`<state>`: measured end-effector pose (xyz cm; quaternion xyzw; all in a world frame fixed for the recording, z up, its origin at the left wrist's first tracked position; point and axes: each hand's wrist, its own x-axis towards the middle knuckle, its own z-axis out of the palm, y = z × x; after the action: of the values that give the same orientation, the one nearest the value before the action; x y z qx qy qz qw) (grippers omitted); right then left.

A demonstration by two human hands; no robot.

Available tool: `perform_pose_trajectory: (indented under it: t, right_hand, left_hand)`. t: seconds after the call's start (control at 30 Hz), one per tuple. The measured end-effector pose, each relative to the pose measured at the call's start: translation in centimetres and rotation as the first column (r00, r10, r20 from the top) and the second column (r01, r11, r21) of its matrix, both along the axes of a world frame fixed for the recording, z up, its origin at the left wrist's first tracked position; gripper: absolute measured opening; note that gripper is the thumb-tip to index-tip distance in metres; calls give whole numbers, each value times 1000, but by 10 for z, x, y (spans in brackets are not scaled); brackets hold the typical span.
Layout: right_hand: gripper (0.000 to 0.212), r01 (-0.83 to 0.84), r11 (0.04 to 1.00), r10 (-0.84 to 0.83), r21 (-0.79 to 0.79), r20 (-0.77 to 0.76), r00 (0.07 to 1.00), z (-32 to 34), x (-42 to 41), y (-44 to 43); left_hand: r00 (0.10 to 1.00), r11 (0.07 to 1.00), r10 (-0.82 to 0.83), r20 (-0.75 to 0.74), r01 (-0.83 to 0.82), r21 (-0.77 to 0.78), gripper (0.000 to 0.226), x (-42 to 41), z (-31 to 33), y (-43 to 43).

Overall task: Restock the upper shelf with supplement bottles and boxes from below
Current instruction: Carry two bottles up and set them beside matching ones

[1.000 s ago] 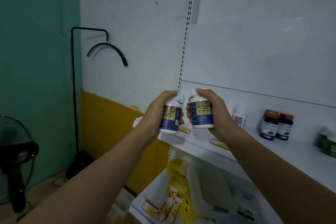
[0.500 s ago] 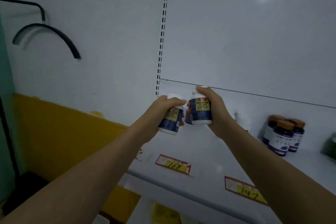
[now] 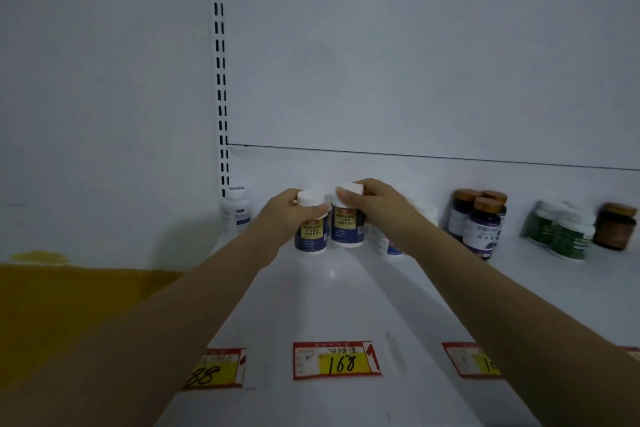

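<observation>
Both arms have reached deeper, lowering their loads to the white upper shelf [image 3: 332,302] near its back wall. Left hand [image 3: 282,215] curls its fingers round one white-capped, blue-labelled bottle [image 3: 310,236]; right hand [image 3: 379,204] pinches its twin bottle [image 3: 347,230] by the cap. Seat both bases flat before releasing; withdraw straight back over bare shelf, clear of the amber-capped purple jars [image 3: 479,229] rightward.

Two white-capped, blue-labelled bottles [image 3: 311,231] [image 3: 347,226] stand upright, side by side, on the shelf [image 3: 332,295].
</observation>
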<state>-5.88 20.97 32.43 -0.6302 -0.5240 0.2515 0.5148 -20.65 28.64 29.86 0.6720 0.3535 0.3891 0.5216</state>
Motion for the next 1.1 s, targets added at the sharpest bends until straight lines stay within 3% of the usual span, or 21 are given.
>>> perform_pose_trajectory:
  t: [0.17, 0.33, 0.43, 0.57, 0.73, 1.1]
  right_hand:
    - [36, 172, 985, -157, -31, 273, 949, -11, -2, 19]
    - [45, 266, 964, -238, -24, 372, 897, -19, -2, 36]
    - [39, 318, 947, -279, -41, 383, 881, -20, 2, 45]
    - [38, 352, 935, -311, -44, 378, 872, -22, 7, 56]
    - [39, 350, 936, -303, -40, 418, 856, -25, 11, 65]
    - [46, 314, 949, -266, -37, 444, 855, -25, 14, 74]
  left_hand:
    - [999, 999, 34, 1, -34, -23, 43, 4, -15, 14]
    - [998, 998, 60, -21, -59, 38, 39, 19, -16, 19]
    - [998, 997, 63, -24, -62, 38, 45, 25, -18, 20]
    - [990, 998, 44, -136, -38, 50, 76, 23, -21, 24]
    - [962, 995, -8, -272, 34, 92, 63, 22, -27, 28]
    - [968, 977, -211, -137, 208, -40, 62, 26, -28, 36]
